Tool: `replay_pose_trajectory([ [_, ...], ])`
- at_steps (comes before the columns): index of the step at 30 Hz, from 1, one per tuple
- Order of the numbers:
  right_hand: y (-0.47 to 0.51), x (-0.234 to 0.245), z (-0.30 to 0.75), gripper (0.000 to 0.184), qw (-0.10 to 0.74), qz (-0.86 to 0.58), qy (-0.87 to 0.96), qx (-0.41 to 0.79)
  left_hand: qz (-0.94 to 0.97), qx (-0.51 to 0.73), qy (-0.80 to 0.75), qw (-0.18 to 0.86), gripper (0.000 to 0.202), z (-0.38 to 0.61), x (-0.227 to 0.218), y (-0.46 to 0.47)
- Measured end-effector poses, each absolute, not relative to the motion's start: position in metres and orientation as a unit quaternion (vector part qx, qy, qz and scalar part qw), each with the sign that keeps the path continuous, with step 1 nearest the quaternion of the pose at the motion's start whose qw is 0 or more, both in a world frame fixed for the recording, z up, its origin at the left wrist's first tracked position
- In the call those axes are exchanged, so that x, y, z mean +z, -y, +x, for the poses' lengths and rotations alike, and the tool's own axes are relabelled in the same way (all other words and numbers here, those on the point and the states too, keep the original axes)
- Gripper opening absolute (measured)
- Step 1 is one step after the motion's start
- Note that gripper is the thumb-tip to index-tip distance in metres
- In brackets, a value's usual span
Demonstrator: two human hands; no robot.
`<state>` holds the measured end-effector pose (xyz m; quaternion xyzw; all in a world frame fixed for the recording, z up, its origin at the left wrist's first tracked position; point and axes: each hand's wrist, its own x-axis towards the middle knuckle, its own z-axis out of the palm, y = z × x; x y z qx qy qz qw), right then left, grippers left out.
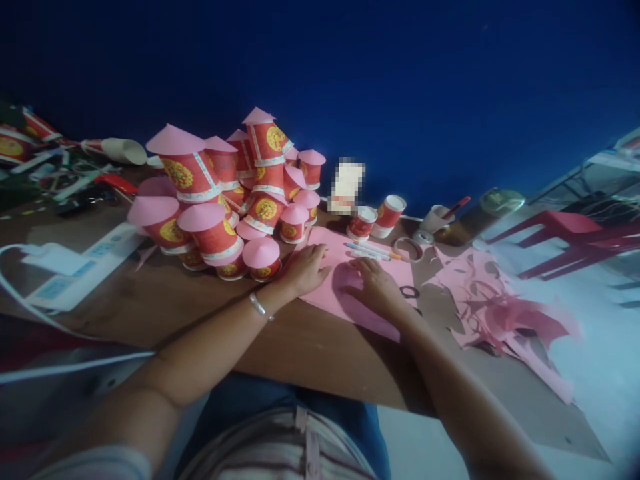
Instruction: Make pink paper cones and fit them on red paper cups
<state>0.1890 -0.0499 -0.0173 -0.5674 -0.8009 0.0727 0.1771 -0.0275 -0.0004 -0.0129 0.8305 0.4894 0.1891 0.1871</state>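
A pink paper sheet [345, 303] lies flat on the brown table. My left hand [306, 270] rests at its left side, fingers stretched out and holding nothing. On the sheet's right part is my right hand [373, 287], palm down with fingers apart, just in front of several pens [373, 251]. Black-handled scissors [410, 292] sit to the right of that hand, partly hidden. Left of my left hand, red paper cups [265, 210] with pink cone-shaped paper tops [261, 252] stand stacked in a pile.
Pink paper scraps [490, 300] spread over the right side. Behind the sheet stand two uncovered red cups [389, 215], a tape roll [409, 249] and a bottle [480, 217]. A white power strip [90, 267] lies left. A red stool [560, 230] stands beyond the table.
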Motion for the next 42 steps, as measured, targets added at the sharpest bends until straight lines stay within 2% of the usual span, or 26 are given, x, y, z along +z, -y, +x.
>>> replay_pose_trajectory([
  [4, 0.049, -0.02, 0.189, 0.059, 0.193, -0.569, 0.795, 0.077, 0.854, 0.153, -0.476, 0.147, 0.056, -0.026, -0.011, 0.003],
  [8, 0.047, -0.025, 0.19, 0.067, 0.204, -0.566, 0.794, 0.085, 0.862, 0.135, -0.463, 0.158, 0.063, -0.027, -0.012, 0.003],
  [16, 0.047, -0.027, 0.185, 0.059, 0.208, -0.581, 0.78, 0.103, 0.859, 0.15, -0.451, 0.191, 0.057, -0.028, -0.012, 0.001],
  [19, 0.048, -0.025, 0.183, 0.054, 0.208, -0.605, 0.76, 0.115, 0.863, 0.149, -0.459, 0.147, 0.065, -0.028, -0.013, 0.001],
  [22, 0.049, -0.024, 0.183, 0.056, 0.197, -0.62, 0.751, 0.117, 0.865, 0.135, -0.468, 0.125, 0.076, -0.029, -0.014, 0.001],
  [26, 0.047, -0.024, 0.185, 0.057, 0.19, -0.62, 0.754, 0.107, 0.866, 0.111, -0.467, 0.137, 0.072, -0.028, -0.014, 0.001],
  [32, 0.046, -0.024, 0.184, 0.044, 0.2, -0.618, 0.752, 0.114, 0.864, 0.121, -0.457, 0.175, 0.058, -0.027, -0.009, 0.002],
  [37, 0.045, -0.026, 0.184, 0.041, 0.205, -0.61, 0.756, 0.124, 0.865, 0.125, -0.463, 0.145, 0.071, -0.027, -0.01, 0.003],
  [42, 0.043, -0.026, 0.183, 0.016, 0.231, -0.574, 0.775, 0.13, 0.864, 0.103, -0.466, 0.159, 0.065, -0.023, -0.006, 0.006],
])
